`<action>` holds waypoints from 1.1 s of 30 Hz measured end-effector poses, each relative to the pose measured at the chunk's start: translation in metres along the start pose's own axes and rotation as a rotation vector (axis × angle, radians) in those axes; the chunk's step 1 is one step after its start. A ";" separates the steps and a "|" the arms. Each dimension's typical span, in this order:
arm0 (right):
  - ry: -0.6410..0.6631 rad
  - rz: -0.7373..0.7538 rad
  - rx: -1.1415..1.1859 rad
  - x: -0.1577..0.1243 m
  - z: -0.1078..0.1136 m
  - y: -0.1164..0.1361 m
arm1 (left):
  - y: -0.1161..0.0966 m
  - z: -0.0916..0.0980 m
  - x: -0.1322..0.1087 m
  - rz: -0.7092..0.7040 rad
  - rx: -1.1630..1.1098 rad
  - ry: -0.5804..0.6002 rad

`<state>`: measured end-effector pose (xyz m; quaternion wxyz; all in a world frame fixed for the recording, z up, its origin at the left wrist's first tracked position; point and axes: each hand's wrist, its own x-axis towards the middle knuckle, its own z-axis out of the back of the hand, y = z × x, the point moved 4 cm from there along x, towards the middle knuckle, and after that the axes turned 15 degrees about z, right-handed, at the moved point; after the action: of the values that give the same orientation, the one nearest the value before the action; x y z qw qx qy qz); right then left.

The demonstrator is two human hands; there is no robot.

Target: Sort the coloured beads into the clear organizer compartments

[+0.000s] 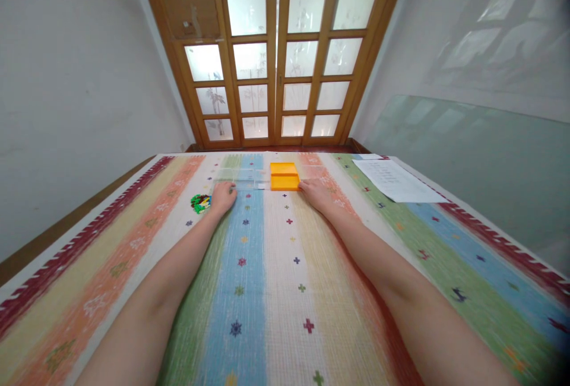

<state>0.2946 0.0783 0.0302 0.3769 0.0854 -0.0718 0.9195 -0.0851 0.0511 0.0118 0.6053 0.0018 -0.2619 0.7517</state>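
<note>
Near the far end of the table lies a flat orange tray (285, 183), split across by a ridge into two shallow parts. My right hand (315, 192) is at its right front corner, fingers bent and touching the edge. Further left, my left hand (223, 197) rests with curled fingers; whatever they hold, if anything, is too small to make out. Just left of that hand is a small heap of green, brown, yellow and white pieces (199, 203). A clear plastic case (244, 177) lies between the left hand and the tray, its outline faint.
A striped tablecloth (280, 291) covers the long table. Printed white paper (396, 180) lies at the far right. Beyond the table's end stand wooden doors with glass panes (276, 53). A pale glass panel (472, 166) leans by the right wall.
</note>
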 end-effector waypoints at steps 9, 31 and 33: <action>-0.084 -0.038 0.007 -0.003 -0.003 0.001 | -0.003 -0.006 -0.005 0.033 0.023 -0.041; -0.098 -0.047 -0.004 -0.001 -0.003 0.000 | -0.027 0.005 -0.024 -0.063 0.054 -0.122; -0.100 -0.052 -0.001 -0.002 -0.004 0.000 | -0.039 0.004 -0.028 -0.125 0.053 -0.074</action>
<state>0.2951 0.0780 0.0258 0.3965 0.1326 -0.0888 0.9040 -0.0434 0.0296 0.0217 0.6407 0.0619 -0.2634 0.7185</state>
